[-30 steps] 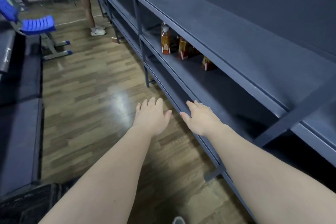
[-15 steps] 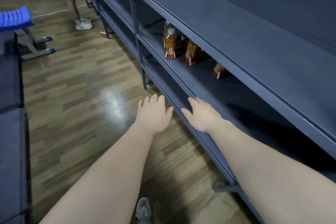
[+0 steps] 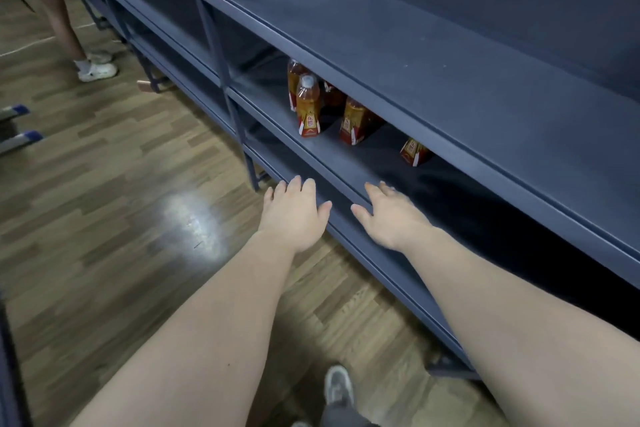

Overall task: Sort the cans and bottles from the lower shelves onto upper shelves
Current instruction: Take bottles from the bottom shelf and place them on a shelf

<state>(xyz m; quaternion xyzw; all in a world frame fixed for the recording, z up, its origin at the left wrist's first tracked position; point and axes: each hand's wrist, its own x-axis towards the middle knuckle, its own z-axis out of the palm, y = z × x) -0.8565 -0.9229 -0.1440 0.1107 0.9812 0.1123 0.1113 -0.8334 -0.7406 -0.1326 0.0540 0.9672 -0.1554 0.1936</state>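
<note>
Amber bottles with red-and-gold labels are standing upright on the dark blue lower shelf (image 3: 346,168), toward its far left part. The white-capped bottle (image 3: 307,107) is standing nearest the front edge, with a second bottle (image 3: 293,78) just behind it. To the right, a third bottle (image 3: 354,122) is losing its top under the upper shelf (image 3: 398,55). Farther right, a fourth bottle (image 3: 414,152) is showing only its base.

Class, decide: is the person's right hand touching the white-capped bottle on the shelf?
Apart. The head view shows bare shelf between the right hand and the white-capped bottle.
</note>
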